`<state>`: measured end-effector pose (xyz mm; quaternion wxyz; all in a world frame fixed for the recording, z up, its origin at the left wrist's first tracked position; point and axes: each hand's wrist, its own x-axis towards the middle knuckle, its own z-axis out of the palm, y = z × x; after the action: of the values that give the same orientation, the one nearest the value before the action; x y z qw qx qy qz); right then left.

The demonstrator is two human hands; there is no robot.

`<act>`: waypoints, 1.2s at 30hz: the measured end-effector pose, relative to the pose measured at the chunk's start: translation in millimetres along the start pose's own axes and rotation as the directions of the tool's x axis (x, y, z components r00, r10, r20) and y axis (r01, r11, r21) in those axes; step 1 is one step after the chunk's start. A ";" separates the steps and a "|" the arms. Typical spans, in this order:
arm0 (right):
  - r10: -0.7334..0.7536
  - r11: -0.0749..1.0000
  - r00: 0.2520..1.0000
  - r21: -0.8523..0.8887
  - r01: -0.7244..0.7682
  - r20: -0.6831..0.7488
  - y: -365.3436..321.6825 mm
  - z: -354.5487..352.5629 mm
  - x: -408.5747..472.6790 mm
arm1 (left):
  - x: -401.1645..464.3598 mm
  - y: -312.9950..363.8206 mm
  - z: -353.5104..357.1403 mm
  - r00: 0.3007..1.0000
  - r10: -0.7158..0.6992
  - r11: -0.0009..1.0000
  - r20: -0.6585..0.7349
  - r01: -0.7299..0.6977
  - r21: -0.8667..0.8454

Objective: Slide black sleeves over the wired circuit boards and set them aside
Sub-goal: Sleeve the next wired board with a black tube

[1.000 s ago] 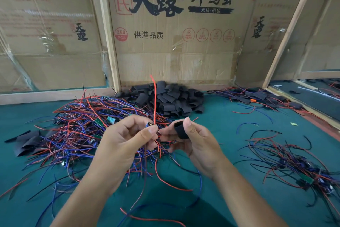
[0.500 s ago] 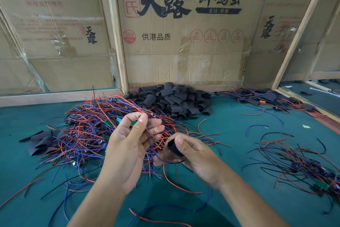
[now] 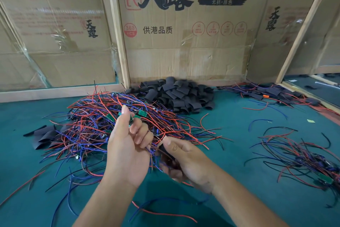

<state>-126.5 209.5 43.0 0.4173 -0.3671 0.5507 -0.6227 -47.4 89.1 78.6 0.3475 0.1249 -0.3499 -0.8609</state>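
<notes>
Left hand (image 3: pixel 127 151) raised, pinching a wired board (image 3: pixel 131 119); right hand (image 3: pixel 185 160) grips black sleeve (image 3: pixel 163 150).

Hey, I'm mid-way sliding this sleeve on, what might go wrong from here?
1. The left hand holds its wires right above the tangled wire pile, so loose strands may snag and drag extra boards up.
2. The black sleeve is pinched in the right hand and mostly hidden, so it may be squeezed flat and the wires could miss its opening.
</notes>
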 end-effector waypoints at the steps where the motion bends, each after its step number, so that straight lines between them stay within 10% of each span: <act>1: 0.010 1.000 1.000 0.005 -0.010 -0.007 1.8 1.9 1.2 | 0.5 2.2 0.3 1.000 0.007 1.000 -0.010 -0.007 -0.002; 6: -0.002 1.000 0.992 -0.011 0.000 -0.130 6.6 -1.3 7.7 | 3.7 1.3 -2.9 0.995 0.085 0.996 -0.052 -0.083 0.037; 13: -0.252 0.779 0.915 -0.627 0.000 -0.314 5.3 -35.1 5.1 | 19.3 -2.7 -24.2 0.954 -0.064 0.965 -0.292 0.133 0.225; 19: -0.260 0.784 0.899 -0.621 -0.015 -0.351 -2.8 -47.0 0.7 | 22.1 8.8 -30.0 0.940 0.081 0.843 -0.333 0.113 0.525; 23: -0.262 0.813 0.895 -0.582 0.004 -0.360 -8.2 -51.4 -2.8 | 39.8 28.3 -23.9 0.871 0.353 0.467 -0.343 0.154 0.871; 27: -0.260 0.821 0.917 -0.570 0.046 -0.301 -7.1 -44.0 1.0 | 1.0 23.8 -13.1 0.730 0.667 0.037 0.149 -0.232 0.972; 31: -0.273 0.804 0.929 -0.590 0.077 -0.251 -6.2 -40.5 2.6 | -21.1 -9.8 4.6 0.941 0.158 0.140 0.299 -0.321 0.937; 36: -0.257 0.812 0.931 -0.581 0.062 -0.260 -4.9 -43.4 2.6 | -18.3 -30.0 -1.6 0.931 -0.070 0.275 0.357 -0.326 0.905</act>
<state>-167.8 223.8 42.4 0.1389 -0.4111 0.7376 -0.5173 -48.7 116.2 56.3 0.2092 0.1332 -0.8548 -0.4559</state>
